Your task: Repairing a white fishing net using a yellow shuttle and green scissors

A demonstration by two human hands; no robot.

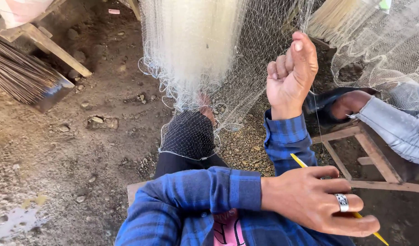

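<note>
A pale fishing net [195, 50] hangs in front of me and drapes over my knee in black trousers [189, 134]. My right hand [291, 73] is raised in a fist beside the net, thumb up, pinching a thin line that runs down from it. My left hand [318, 200], with a ring on one finger, reaches across my body in a blue plaid sleeve. It grips a thin yellow netting needle [300, 161], whose tip pokes out below the hand.
Another person's limb in grey cloth [396, 127] rests on a wooden frame [364, 146] at the right. A stick broom [18, 77] and a wooden beam [54, 48] lie at the left. Dirt and gravel ground [82, 150] spreads below. More net [382, 50] hangs at the upper right.
</note>
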